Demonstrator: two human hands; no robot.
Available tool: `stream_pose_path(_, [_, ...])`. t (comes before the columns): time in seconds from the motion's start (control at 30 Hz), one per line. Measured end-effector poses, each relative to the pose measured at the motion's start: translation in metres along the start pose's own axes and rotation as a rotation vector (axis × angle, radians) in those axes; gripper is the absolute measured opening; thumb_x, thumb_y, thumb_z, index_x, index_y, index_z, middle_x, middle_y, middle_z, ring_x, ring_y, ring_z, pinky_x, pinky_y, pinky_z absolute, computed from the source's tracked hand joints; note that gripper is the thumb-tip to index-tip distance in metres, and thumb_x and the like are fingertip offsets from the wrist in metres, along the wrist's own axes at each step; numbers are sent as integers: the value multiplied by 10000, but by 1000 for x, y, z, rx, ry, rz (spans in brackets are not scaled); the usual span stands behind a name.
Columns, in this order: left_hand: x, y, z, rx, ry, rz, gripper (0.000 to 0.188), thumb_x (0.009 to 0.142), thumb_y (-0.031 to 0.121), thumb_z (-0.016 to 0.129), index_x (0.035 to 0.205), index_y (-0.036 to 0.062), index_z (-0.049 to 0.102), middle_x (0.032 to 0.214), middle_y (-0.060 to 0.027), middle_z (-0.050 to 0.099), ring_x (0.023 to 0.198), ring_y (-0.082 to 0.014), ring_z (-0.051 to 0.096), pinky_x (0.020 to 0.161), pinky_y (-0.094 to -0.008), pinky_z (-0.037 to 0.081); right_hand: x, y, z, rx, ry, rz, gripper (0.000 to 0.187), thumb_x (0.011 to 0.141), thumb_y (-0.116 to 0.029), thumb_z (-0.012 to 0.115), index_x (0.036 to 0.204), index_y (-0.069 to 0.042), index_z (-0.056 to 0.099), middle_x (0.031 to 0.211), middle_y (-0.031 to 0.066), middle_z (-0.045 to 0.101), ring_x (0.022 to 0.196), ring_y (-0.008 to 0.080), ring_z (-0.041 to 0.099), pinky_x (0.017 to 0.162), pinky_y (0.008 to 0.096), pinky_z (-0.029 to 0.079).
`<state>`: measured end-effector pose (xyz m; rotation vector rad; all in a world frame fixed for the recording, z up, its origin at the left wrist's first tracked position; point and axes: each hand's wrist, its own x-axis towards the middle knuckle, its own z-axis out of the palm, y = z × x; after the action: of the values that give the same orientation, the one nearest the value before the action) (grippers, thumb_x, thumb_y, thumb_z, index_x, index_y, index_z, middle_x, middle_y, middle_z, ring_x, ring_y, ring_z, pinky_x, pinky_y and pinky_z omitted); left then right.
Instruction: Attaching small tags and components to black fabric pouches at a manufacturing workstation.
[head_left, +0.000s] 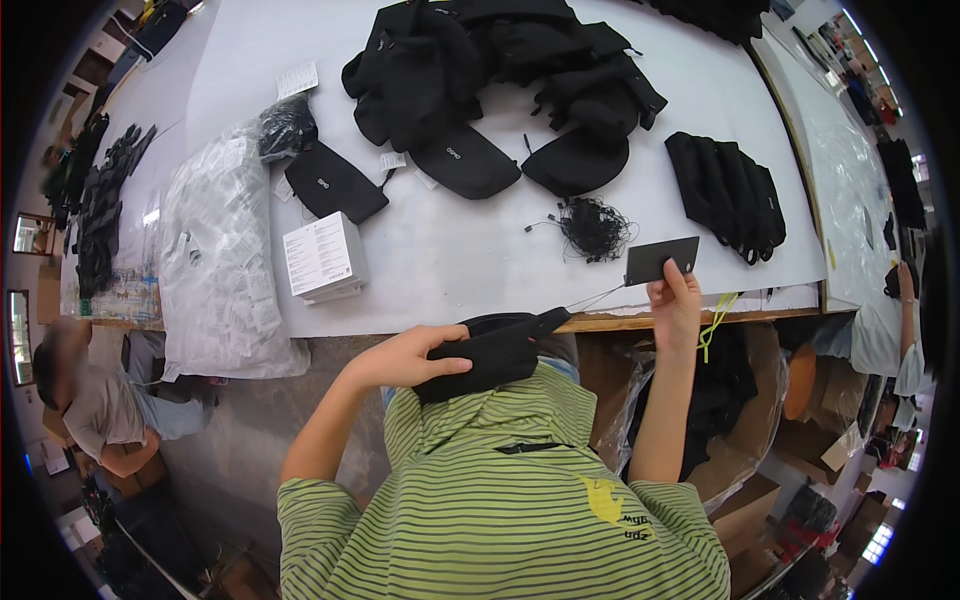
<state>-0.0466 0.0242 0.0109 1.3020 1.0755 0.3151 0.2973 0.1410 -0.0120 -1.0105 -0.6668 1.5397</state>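
Pouch [490, 362]: gripped in left fingers [452, 367] — best held steady.
Tag [650, 262]: pinched in right fingers [674, 274] — best kept flat.
Cord [600, 296]: strung from tag to pouch, best left untwisted.

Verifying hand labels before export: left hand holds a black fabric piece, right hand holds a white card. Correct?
One fix: the head view shows the card in the right hand is black, not white. The left hand does hold a black fabric piece.

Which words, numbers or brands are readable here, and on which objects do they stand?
I don't reproduce wording; locations only.
Black pouches: short white lettering.
Green striped shirt: lettering beside yellow print.
White printed stack: lines too small to read.
Black hang tag: nothing legible.
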Motion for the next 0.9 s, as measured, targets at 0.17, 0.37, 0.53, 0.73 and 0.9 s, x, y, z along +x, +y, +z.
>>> stream_pose_path(0.17, [8, 35, 6, 103, -96, 126, 344, 912, 329, 608, 1062, 24, 555, 770, -93, 569, 661, -174, 477, 631, -304, 406, -1, 22, 51, 594, -93, 244, 242, 937, -307, 575, 872, -74, 572, 758, 20, 577, 587, 95, 493, 513, 218, 397])
stream_pose_path(0.37, [9, 39, 9, 228, -129, 106, 364, 897, 336, 625, 1089, 31, 573, 858, -118, 622, 693, -219, 536, 653, -314, 425, -3, 14, 86, 251, 341, 105, 189, 937, -240, 582, 886, -59, 604, 559, -41, 438, 451, 64, 335, 444, 203, 274])
stream_pose_path(0.53, [4, 50, 3, 232, -136, 3, 317, 877, 326, 646, 1010, 40, 619, 982, -135, 629, 833, -240, 586, 736, -320, 455, -3, 11, 72, -169, 179, -231, 195, 885, -173, 666, 747, -68, 577, 597, -78, 486, 485, 1, 328, 453, 211, 258])
stream_pose_path(0.73, [8, 55, 8, 367, 89, 227, 268, 821, 257, 695, 940, 24, 642, 1384, -149, 419, 1191, -361, 488, 947, -401, 444, -46, -5, 108, -897, -452, 64, 164, 791, -196, 741, 761, -39, 703, 493, -56, 440, 469, 43, 325, 453, 242, 242])
stream_pose_path(0.9, [9, 57, 10, 637, 318, 489, 213, 784, 222, 736, 898, 60, 658, 1423, -135, 380, 1253, -338, 428, 958, -451, 423, -53, 0, 114, -1191, -556, 0, 154, 793, -207, 731, 830, -57, 736, 466, 43, 483, 430, 84, 360, 451, 262, 295])
